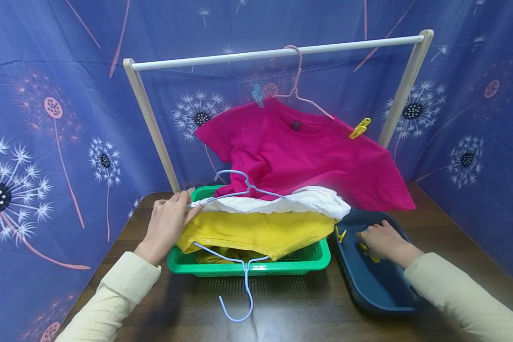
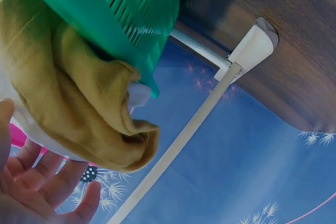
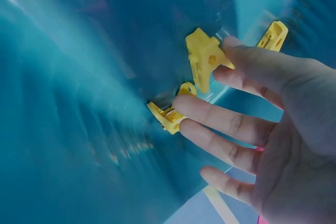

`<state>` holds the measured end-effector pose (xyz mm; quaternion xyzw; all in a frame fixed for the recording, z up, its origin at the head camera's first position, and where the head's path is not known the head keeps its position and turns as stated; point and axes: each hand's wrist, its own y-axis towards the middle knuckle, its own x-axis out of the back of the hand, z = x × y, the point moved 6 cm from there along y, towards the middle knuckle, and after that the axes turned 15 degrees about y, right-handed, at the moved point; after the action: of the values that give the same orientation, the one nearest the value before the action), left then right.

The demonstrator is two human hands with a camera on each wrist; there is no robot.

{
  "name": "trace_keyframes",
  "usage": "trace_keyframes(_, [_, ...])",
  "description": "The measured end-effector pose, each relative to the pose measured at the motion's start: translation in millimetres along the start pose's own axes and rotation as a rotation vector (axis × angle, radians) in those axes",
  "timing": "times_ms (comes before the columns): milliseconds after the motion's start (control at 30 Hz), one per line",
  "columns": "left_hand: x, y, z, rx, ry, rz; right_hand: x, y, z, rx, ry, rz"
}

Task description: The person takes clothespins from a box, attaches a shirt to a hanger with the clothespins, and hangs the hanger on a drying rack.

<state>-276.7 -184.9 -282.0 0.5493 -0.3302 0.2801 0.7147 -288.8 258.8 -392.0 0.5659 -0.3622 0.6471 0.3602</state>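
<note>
My left hand (image 1: 168, 218) pinches the left end of a white shirt (image 1: 261, 204), thumb on one face and fingers on the other. This shirt lies over a yellow shirt (image 1: 256, 230) on a green basket (image 1: 248, 270). A light-blue hanger (image 1: 248, 186) is in the white shirt; a second blue hanger (image 1: 245, 273) sticks out toward me from the yellow one. Inside a dark blue tray, my right hand (image 1: 384, 242) pinches a yellow clothespin (image 3: 205, 59) between thumb and forefinger. Its middle finger touches another yellow clothespin (image 3: 173, 116), and one more yellow clothespin (image 3: 273, 36) lies behind the thumb.
A magenta shirt (image 1: 290, 142) hangs on a pink hanger (image 1: 297, 80) from a white rail (image 1: 222, 58). A blue clothespin (image 1: 258, 96) and a yellow one (image 1: 360, 128) sit at its shoulders. The dark blue tray (image 1: 380, 304) stands right of the basket on a wooden table (image 1: 299, 304).
</note>
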Motion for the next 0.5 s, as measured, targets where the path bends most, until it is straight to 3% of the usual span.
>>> trace_keyframes(500, [3.1,0.4,-2.0,0.048,0.017,-0.080,1.7,-0.8,-0.9,0.018,0.030,-0.096])
